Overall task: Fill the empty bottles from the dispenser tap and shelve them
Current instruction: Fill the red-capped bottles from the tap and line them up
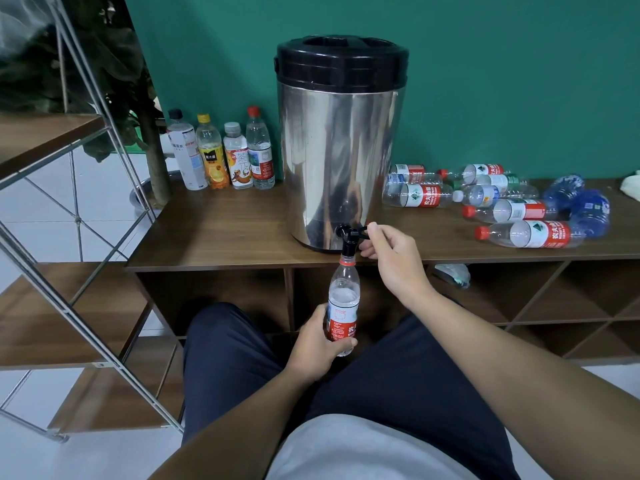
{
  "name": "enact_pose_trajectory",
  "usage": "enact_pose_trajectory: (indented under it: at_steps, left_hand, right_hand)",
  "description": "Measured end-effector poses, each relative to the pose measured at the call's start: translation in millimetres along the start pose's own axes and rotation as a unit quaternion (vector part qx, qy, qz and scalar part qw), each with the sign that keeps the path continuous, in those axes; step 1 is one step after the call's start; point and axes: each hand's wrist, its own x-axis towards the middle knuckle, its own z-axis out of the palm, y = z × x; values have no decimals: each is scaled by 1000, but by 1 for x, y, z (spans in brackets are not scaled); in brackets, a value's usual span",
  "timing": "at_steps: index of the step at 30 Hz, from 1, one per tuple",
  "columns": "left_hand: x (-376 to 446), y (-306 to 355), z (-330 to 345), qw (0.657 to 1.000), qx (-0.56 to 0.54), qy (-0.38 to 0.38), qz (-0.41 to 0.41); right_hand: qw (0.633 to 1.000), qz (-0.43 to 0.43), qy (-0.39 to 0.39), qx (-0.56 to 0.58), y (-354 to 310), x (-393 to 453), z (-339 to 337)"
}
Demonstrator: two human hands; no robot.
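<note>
Head view is looking down past a pale shirt and dark trousers at both forearms. The left hand point(320, 341) is wrapping its grip around the lower part of a bottle point(343, 306), holding it upright in the air in front of the bench point(221, 233), below the bench's front edge. The bottle's uncapped neck is sitting right under the black tap point(348, 242), and water is showing partway up inside. The right hand point(391, 258) is pinching the tap's lever between thumb and forefinger, its grip clenching on that lever.

The tap is sticking out past the front edge from the base of the steel dispenser point(341, 161), which is standing close to that edge under a black lid point(341, 64). Bare bench top is lying open to the dispenser's left, up to the left edge.

Farther back on the left, four upright bottles point(221, 157) are standing in a row near the wall, just beside the dispenser. To the right, a heap of empties point(502, 202) is lying on its side, some touching, the nearest one close to the front edge.

Open cubbies point(554, 299) are running under the bench. A metal-framed shelf point(69, 306) is standing at the left, well apart from the hands.
</note>
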Motion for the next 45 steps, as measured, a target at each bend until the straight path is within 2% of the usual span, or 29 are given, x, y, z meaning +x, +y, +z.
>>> enact_pose_trajectory:
  at_steps: [4, 9, 11, 21, 31, 45]
  left_hand:
    - [0, 1, -1, 1000, 2, 1, 1]
    - [0, 1, -1, 1000, 0, 8, 5]
    - [1, 1, -1, 1000, -2, 7, 4]
    - [1, 0, 0, 1000, 4, 5, -2]
    - [2, 0, -1, 1000, 5, 9, -3]
    - [3, -4, 0, 1000, 21, 12, -8]
  right_hand:
    - [1000, 22, -6, -6, -13, 3, 4]
    - [984, 136, -16, 115, -22, 13, 16]
    - [982, 149, -33, 114, -25, 19, 16]
    - [975, 151, -132, 95, -29, 37, 4]
    - [975, 141, -140, 97, -30, 37, 2]
    - [984, 128, -106, 62, -24, 38, 5]
